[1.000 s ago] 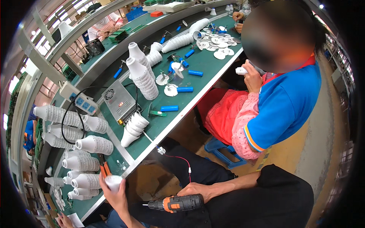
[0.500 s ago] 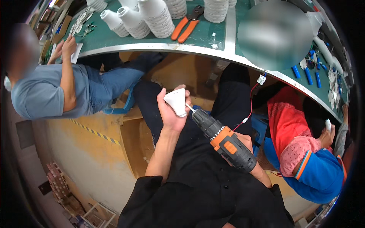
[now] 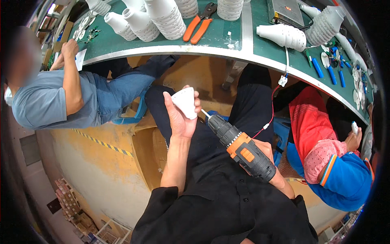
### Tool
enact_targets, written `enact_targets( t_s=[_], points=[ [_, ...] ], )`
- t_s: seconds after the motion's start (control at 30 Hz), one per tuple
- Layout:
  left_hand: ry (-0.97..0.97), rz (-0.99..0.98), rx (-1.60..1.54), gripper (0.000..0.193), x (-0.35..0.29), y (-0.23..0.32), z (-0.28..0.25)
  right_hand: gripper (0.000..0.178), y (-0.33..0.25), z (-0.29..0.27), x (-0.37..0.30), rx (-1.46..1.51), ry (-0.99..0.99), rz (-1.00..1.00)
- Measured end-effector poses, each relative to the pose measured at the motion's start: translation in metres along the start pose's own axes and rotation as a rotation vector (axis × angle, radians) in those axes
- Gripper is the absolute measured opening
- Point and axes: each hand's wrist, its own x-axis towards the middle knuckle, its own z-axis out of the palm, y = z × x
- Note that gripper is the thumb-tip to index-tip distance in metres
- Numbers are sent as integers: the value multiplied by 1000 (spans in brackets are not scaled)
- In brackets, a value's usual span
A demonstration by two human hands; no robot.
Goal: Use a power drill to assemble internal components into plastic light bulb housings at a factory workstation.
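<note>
In front of my lap, my left hand [image 3: 182, 122] is wrapped round a white cone-shaped plastic housing [image 3: 185, 102]. Its wide end faces up and left, and its narrow end points down toward my palm. My right hand [image 3: 266, 151] grips a black and orange power drill [image 3: 243, 151] by its handle, which the drill body mostly hides. The drill slants up and left, its thin bit [image 3: 205, 113] ending just beside the housing and my left fingertips, with a small gap showing.
Ahead, a green workbench [image 3: 101, 42] carries stacked white housings [image 3: 164, 18], orange-handled pliers [image 3: 200, 22] and a metal power supply box [image 3: 285, 12]. A red wire [image 3: 272, 107] with a white connector [image 3: 283, 80] hangs off its edge. Co-workers sit at left [image 3: 48, 97] and right [image 3: 341, 179].
The housing has tilted slightly in my left hand and shifted a little left. The drill bit now stands a bit farther from it. Both grips stay the same.
</note>
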Motion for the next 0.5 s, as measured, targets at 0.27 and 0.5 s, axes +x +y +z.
enact_targets(
  t_s=[0.27,0.5],
  points=[
    [-222,-72,-217,74,4,4,-9,22,6,7,0,31,4,58],
    [32,-53,-44,77,9,-3,9,21,6,10,-4,51,8,56]
  ],
)
